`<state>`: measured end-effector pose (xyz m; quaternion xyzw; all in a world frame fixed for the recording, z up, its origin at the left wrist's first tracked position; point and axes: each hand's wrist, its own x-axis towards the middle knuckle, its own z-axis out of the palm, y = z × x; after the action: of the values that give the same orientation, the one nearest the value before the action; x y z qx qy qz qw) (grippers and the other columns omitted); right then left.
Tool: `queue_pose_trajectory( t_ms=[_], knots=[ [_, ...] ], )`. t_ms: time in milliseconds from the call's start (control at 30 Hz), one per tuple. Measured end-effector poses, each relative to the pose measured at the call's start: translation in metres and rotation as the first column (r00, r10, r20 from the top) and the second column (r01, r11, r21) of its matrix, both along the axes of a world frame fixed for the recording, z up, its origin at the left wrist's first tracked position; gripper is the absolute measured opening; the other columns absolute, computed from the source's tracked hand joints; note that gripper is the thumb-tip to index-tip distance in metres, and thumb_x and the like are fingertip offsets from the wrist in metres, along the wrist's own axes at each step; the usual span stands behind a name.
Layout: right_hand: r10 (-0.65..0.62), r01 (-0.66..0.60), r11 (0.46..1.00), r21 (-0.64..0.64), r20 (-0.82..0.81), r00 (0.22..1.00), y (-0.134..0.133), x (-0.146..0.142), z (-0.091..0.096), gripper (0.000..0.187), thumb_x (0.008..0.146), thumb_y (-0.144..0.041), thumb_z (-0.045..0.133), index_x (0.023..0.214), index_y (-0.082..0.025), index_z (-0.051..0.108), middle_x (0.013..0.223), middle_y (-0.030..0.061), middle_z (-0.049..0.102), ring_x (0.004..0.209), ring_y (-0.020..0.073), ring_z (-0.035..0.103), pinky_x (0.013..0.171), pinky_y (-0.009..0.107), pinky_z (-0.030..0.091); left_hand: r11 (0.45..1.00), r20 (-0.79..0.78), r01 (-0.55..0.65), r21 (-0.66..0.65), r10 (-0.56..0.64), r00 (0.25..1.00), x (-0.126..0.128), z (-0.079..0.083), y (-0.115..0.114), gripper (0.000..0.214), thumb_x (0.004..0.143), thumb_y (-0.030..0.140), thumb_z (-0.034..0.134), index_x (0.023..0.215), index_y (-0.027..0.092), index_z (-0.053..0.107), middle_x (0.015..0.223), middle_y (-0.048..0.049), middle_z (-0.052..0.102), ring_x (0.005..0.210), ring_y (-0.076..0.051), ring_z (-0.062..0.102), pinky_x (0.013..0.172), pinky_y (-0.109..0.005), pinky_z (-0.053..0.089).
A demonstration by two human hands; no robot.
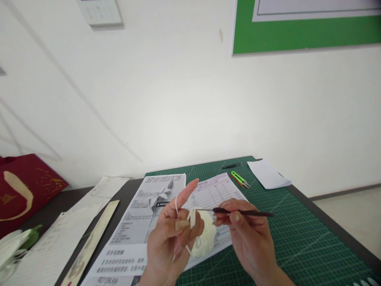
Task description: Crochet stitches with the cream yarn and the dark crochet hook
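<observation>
My left hand [172,234] pinches a small cream crocheted piece [205,236] between thumb and fingers, with cream yarn [176,203] looped over the raised index finger. My right hand [248,234] grips a dark crochet hook [241,212] near its middle; the thin metal tip points left into the top edge of the cream piece. Both hands are held just above printed sheets on the table.
A green cutting mat [297,234] covers the dark table. On it lie a printed instruction sheet [143,222], a pink form [212,192], green and red snips [240,179], a dark pen [231,166] and white paper [268,174]. A wooden ruler [95,238] and red bag [24,186] sit left.
</observation>
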<state>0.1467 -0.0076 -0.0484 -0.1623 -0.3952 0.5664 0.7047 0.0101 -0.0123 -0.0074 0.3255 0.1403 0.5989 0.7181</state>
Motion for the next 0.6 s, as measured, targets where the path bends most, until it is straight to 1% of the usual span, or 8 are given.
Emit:
queue_pose_trajectory(
  t_ms=[100,200,333,467,533,600],
  knots=[
    [0.020,-0.020,1.000,-0.008,-0.023,1.000,0.0007,0.0006,0.0031,0.009,0.080,-0.026,0.069,0.087,-0.022,0.073,0.076,0.0007,0.074,0.065,0.0104,0.069,0.063,0.018,0.056,0.999,0.008,0.035,0.041,-0.035,0.999,-0.0010,-0.0001,0.0015,0.052,0.068,0.011,0.050,0.118,0.007,0.063,0.030,0.0090,0.018,0.036,-0.007,0.011,0.042,-0.021,0.022],
    [0.039,-0.038,0.999,0.017,-0.013,0.999,0.0020,0.0013,0.0050,0.008,0.081,-0.025,0.069,0.087,-0.022,0.073,0.077,-0.0001,0.072,0.066,0.0100,0.069,0.063,0.017,0.056,0.996,0.033,0.067,0.053,-0.068,0.997,-0.0033,-0.0012,0.0026,0.053,0.068,0.010,0.049,0.119,0.006,0.062,0.030,0.0096,0.017,0.035,-0.007,0.010,0.042,-0.021,0.022],
    [0.024,-0.028,0.996,0.085,0.049,0.999,0.0038,0.0048,0.0057,0.008,0.083,-0.023,0.066,0.086,-0.021,0.072,0.081,0.0002,0.068,0.073,0.0106,0.066,0.065,0.019,0.055,0.992,0.069,0.114,0.050,-0.118,0.991,-0.0064,-0.0003,0.0022,0.054,0.066,0.009,0.049,0.119,0.003,0.061,0.029,0.0102,0.015,0.034,-0.006,0.010,0.042,-0.020,0.024],
    [0.034,-0.049,0.986,0.158,0.094,0.995,0.0048,0.0086,0.0065,0.011,0.086,-0.022,0.062,0.089,-0.021,0.072,0.081,0.0008,0.066,0.073,0.0115,0.065,0.068,0.022,0.055,0.989,0.088,0.143,0.030,-0.145,0.986,-0.0077,0.0023,0.0018,0.056,0.064,0.009,0.049,0.117,0.001,0.061,0.029,0.0104,0.014,0.033,-0.006,0.009,0.041,-0.019,0.021],
    [0.052,-0.064,0.985,0.160,0.080,0.995,0.0050,0.0093,0.0077,0.010,0.085,-0.022,0.062,0.088,-0.021,0.072,0.081,0.0007,0.066,0.071,0.0112,0.065,0.067,0.022,0.055,0.987,0.094,0.157,0.030,-0.160,0.983,-0.0080,0.0022,0.0027,0.056,0.063,0.009,0.048,0.116,0.001,0.062,0.028,0.0104,0.014,0.033,-0.005,0.008,0.040,-0.019,0.021],
    [0.071,-0.075,0.988,0.132,0.040,0.997,0.0050,0.0092,0.0094,0.009,0.083,-0.022,0.065,0.085,-0.019,0.073,0.080,0.0005,0.066,0.068,0.0107,0.066,0.065,0.020,0.056,0.982,0.097,0.180,0.050,-0.184,0.978,-0.0082,0.0004,0.0041,0.055,0.063,0.009,0.047,0.115,0.002,0.064,0.028,0.0106,0.014,0.031,-0.005,0.008,0.039,-0.019,0.021]
  ],
)
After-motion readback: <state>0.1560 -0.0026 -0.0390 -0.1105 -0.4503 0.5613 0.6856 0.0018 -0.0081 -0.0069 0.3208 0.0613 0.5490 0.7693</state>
